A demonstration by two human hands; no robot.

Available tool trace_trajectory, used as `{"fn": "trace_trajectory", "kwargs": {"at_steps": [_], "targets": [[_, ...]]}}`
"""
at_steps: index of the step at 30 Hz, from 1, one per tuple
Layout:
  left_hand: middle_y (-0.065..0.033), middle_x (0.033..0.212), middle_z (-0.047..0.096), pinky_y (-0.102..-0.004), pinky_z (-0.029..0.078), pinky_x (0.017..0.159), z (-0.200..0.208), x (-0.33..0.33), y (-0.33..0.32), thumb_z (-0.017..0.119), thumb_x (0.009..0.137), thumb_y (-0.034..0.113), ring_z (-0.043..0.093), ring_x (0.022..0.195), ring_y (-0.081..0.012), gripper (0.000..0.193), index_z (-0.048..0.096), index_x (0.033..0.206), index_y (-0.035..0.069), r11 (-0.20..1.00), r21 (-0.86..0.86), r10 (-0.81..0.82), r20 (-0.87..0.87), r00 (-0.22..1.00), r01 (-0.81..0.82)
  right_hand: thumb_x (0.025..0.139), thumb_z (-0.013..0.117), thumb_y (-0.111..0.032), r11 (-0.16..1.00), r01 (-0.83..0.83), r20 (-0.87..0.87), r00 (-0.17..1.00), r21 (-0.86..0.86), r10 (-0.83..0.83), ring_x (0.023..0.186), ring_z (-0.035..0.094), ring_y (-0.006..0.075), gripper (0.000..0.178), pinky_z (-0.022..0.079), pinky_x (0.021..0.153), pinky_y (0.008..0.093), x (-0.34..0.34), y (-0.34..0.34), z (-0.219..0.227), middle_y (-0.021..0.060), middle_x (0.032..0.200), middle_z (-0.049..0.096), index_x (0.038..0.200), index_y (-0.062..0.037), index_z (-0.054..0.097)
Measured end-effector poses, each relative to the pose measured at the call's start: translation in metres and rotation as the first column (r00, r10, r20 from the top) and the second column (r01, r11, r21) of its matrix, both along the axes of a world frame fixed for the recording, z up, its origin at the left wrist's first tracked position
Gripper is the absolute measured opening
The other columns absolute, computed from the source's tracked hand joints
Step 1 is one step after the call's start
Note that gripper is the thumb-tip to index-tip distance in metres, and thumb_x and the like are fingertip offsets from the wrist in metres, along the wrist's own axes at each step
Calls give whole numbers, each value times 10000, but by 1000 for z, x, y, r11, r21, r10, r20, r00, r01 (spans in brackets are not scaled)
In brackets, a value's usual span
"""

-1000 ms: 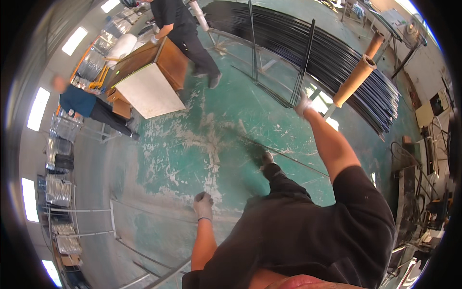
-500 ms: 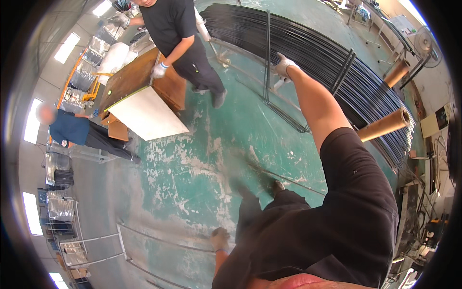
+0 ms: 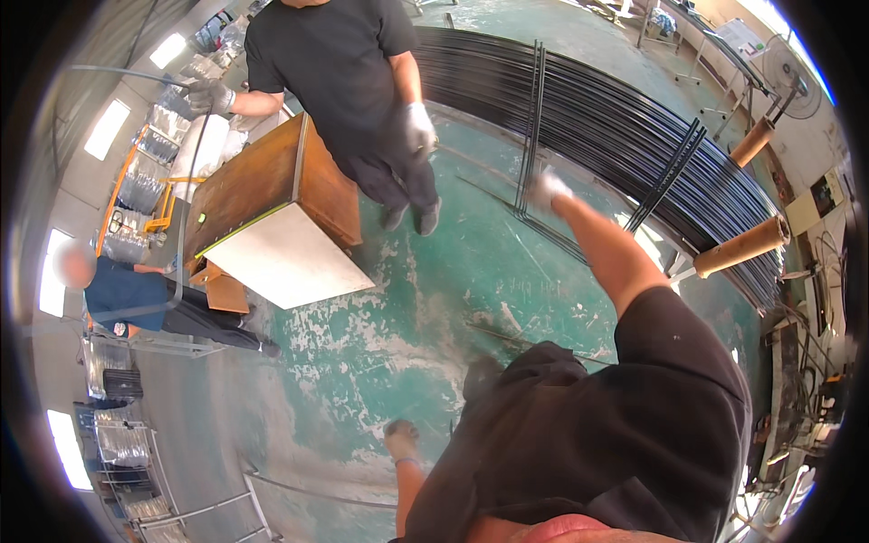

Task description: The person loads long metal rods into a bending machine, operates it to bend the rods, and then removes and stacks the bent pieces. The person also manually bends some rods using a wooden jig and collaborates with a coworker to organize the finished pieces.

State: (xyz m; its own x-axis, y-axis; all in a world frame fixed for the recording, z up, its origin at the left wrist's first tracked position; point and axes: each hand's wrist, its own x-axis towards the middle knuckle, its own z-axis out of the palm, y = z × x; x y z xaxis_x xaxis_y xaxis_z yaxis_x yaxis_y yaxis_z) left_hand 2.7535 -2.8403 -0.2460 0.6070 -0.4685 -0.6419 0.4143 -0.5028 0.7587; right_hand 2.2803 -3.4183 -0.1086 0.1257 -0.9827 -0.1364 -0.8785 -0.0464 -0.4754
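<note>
Black bars (image 3: 532, 118), thin & upright, stand in front of the long stack of black rods (image 3: 602, 118), w/ their lower ends bending into a run near the floor (image 3: 389, 317). Wearer's R hand (image 3: 549, 190), gloved, arm stretched fwd, is now just beside the lower part of the nearer upright; approx. half a sec ago it was higher up along it, so its pos. rel. to the bars is now close to their bent foot. Blur hides the fingers: can't tell if it grasps a bar or is free. L hand (image 3: 401, 439), also gloved, hangs low over the floor, well apart from the bars, fingers looking curled in, nothing vis. in it. Other change: co-worker in black (image 3: 330, 81) now has one gloved hand (image 3: 417, 127) off the brown cabinet (image 3: 244, 181), where it rested before, & stands turned more toward wearer; so that hand no longer steadies the cabinet. Co-worker's other hand (image 3: 213, 97) is raised by a thin bar, grip unclear. Cardboard tube (image 3: 742, 249) sticks out near the rods' R end.
</note>
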Motion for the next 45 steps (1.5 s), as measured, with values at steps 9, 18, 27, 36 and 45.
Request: {"fn": "trace_trajectory", "kwargs": {"at_steps": [9,18,27,36,45], "targets": [[-89,1016,649,-384,566,795,91,34,-106,674,939,143,643,894,-214,236,637,1127,5,969,-185,154,-73,985,-165,869,796,-293,882,-175,-63,973,438,224,1128,732,299,412,574,989,419,59,194,-110,169,1166,772,1197,-49,748],[-151,1334,565,-461,511,1004,206,67,-213,671,1017,241,575,1147,-291,496,515,1403,-28,781,-578,312,33,949,-236,853,868,-364,945,-303,593,741,-122,315,1261,657,320,895,534,1068,414,315,71,113,171,1408,649,1568,-61,423],[-95,1324,613,-380,488,1047,313,80,-176,700,1025,275,583,1160,-207,475,590,1382,-18,774,-604,561,511,651,-192,829,844,-335,543,-26,429,581,-839,692,1209,615,405,742,475,1063,494,464,13,327,266,1322,630,1412,2,532],[-268,1552,450,-540,402,1213,387,75,-168,564,1097,352,478,1406,-426,698,304,1575,-85,585,-805,495,261,829,-96,940,694,-356,-175,-536,-189,-29,-826,982,969,711,322,220,548,844,488,504,92,277,75,999,754,1032,-163,745],[-109,1097,656,-399,503,947,374,80,-141,620,1076,283,614,1096,-281,405,548,1330,-24,431,-902,481,200,853,-32,913,722,-378,38,-709,-161,212,-704,964,912,700,328,231,510,832,482,486,84,239,83,876,738,927,-149,741]]}}
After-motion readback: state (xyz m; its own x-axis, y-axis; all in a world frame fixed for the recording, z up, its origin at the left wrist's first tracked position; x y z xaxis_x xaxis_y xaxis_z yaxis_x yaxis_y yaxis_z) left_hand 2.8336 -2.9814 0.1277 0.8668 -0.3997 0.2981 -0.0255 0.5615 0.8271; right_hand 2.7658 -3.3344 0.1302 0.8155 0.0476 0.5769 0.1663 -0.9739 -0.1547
